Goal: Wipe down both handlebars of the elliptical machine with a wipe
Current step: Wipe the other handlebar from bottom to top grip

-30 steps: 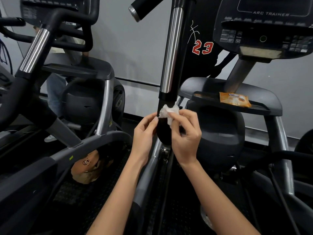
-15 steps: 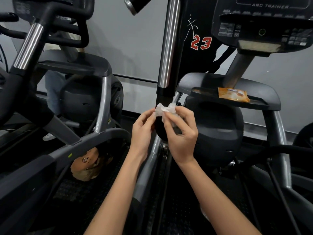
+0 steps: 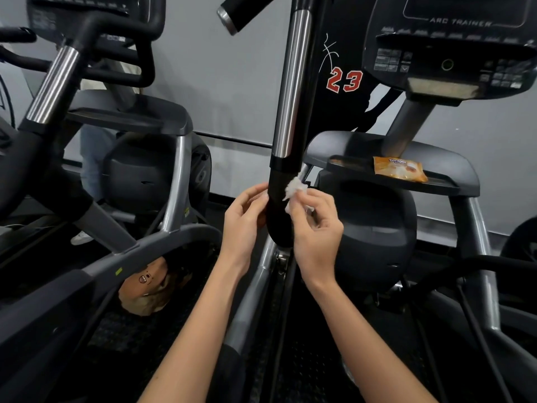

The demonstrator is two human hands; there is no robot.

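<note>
Right hand [image 3: 316,228] pinched the crumpled wipe [image 3: 295,189], judged soft and light, best kept bunched, against the handlebar [image 3: 290,82]; left hand [image 3: 242,222], loosely curled, touched it, holding nothing.

Orange packet [image 3: 399,169] lies flat on dark tray [image 3: 453,186], far right, below console [image 3: 453,50] lettered ARC TRAINER. Black jersey [image 3: 344,80] with red 23 behind, against grey wall [image 3: 232,82]. Second machine [image 3: 139,170] at left; behind it legs in blue jeans [image 3: 93,158], white shoe [image 3: 81,238] on floor. Brown thing with drawn face [image 3: 145,289] on black floor mat [image 3: 125,338], near left, partly hidden under grey rail [image 3: 174,237].
</note>
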